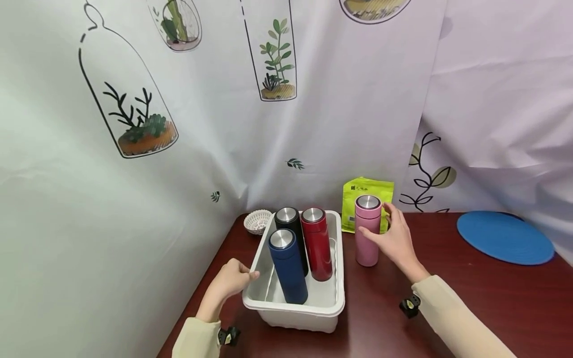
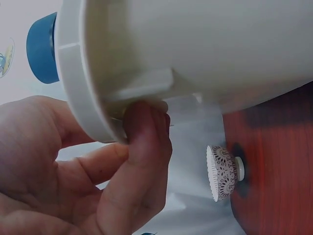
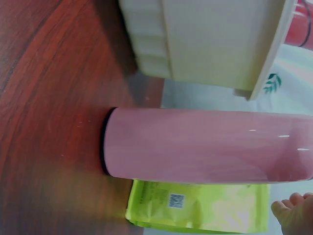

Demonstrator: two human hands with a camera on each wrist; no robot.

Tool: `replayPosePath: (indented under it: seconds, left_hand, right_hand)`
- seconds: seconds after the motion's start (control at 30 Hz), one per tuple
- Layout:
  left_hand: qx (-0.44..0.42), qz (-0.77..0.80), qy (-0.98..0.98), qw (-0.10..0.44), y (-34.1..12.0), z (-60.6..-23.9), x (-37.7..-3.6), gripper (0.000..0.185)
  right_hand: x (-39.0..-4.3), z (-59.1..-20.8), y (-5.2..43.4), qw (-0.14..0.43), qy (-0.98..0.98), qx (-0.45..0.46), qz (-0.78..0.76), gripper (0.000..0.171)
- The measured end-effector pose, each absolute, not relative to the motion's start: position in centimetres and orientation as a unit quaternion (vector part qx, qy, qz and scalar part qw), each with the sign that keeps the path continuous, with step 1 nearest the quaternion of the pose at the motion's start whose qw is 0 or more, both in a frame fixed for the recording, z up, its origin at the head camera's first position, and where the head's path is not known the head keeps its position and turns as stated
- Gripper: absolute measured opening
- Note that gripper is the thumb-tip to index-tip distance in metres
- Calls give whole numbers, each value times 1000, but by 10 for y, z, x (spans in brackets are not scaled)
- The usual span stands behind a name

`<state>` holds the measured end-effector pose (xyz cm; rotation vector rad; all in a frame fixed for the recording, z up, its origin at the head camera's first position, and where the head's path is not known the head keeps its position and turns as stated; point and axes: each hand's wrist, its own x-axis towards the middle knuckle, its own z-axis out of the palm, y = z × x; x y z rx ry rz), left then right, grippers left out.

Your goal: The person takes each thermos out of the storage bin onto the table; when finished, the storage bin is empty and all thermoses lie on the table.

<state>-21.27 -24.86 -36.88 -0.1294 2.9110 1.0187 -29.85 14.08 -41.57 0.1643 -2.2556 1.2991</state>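
Note:
My left hand (image 1: 233, 279) pinches the rim of a white plastic bin (image 1: 295, 309) at its left side, fingers curled under the lip in the left wrist view. Three thermos bottles with steel-topped lids stand inside: a black one (image 1: 293, 223), a red one (image 1: 319, 251) and a blue one (image 1: 290, 273). Right of the bin, a pink thermos bottle (image 3: 205, 145) stands upright on the table. My right hand (image 1: 396, 241) is beside it, thumb and fingers spread about its upper part. In the right wrist view, the visible fingertips (image 3: 288, 205) are apart from the bottle.
Behind the pink bottle stands a yellow-green pouch (image 1: 347, 209). A small white patterned bowl (image 1: 256, 222) sits behind the bin's left corner. A blue round mat (image 1: 506, 237) lies at the right on the dark red table (image 1: 429, 248). A printed curtain (image 1: 358, 124) hangs behind.

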Motion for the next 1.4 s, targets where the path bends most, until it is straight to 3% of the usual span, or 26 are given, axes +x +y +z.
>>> replayPosePath:
  seconds: [0.33, 0.57, 0.7, 0.93, 1.07, 1.23, 1.4]
  left_hand:
    - [-37, 331, 943, 27, -241, -363, -223, 25]
    - [-47, 331, 942, 27, -241, -358, -223, 24]
    - [-53, 333, 941, 32, -243, -360, -220, 24]
    - [-63, 335, 939, 36, -250, -362, -217, 26]
    - [-65, 336, 939, 39, -250, -363, -217, 26]
    - [-70, 338, 938, 39, -249, -364, -217, 26]
    - [-75, 337, 938, 38, -248, -365, -212, 26]
  right_hand:
    - [-286, -388, 144, 393, -783, 110, 470, 97]
    - [-282, -367, 117, 396, -769, 129, 485, 91]
    - [-281, -364, 97, 352, -776, 159, 498, 89]
    - [-290, -376, 65, 171, -788, 201, 557, 88]
    - [-296, -380, 53, 103, -811, 192, 544, 89]
    - [-301, -383, 42, 70, -835, 176, 517, 86]
    - [-301, -392, 34, 82, -854, 171, 485, 73]
